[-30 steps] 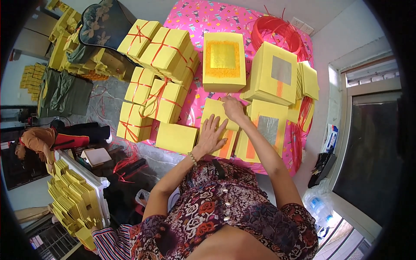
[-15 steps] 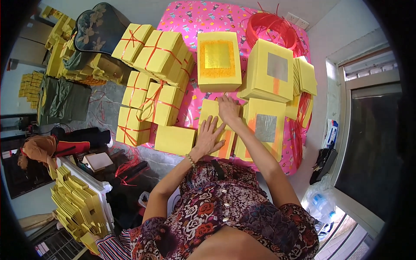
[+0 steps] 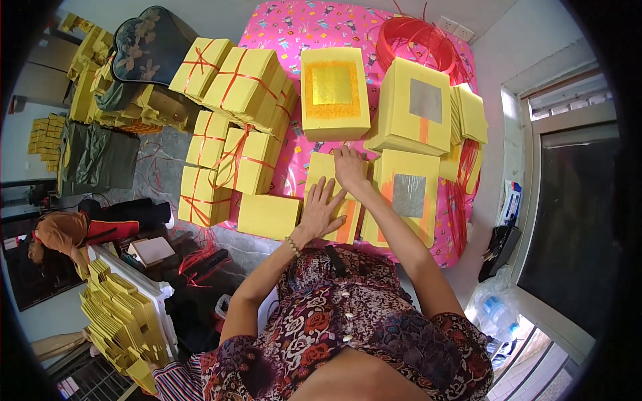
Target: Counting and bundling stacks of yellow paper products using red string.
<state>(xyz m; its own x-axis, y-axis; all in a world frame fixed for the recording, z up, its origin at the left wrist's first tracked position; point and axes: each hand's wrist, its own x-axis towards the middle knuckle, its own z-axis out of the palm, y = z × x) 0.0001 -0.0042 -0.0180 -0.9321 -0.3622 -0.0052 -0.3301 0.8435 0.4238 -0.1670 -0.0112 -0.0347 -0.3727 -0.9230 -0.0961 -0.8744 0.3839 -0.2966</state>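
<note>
My left hand (image 3: 321, 214) lies flat with spread fingers on a yellow paper stack (image 3: 319, 165), which has an orange band down its near part. At the stack's far end, my right hand (image 3: 350, 168) rests on the paper with its fingers extended toward the far edge. Just to the right stands another yellow paper stack (image 3: 428, 180) with a silver square on top. Beyond my hands is a tall stack of yellow paper (image 3: 334, 125) bearing a gold square with an orange border. A plain yellow block of paper (image 3: 267, 215) sits left of my left hand.
Bundles tied with red strips (image 3: 246, 80) are piled along the left of the pink patterned table cover (image 3: 287, 30). A red coil of strips (image 3: 408, 40) and a silver-square stack (image 3: 401, 127) stand at the far right. Two other people work at left around yellow paper piles (image 3: 120, 314).
Both hands remain on the same stack, with hardly any movement. The whole view has shifted slightly, and the person at far left has moved their head a little.
</note>
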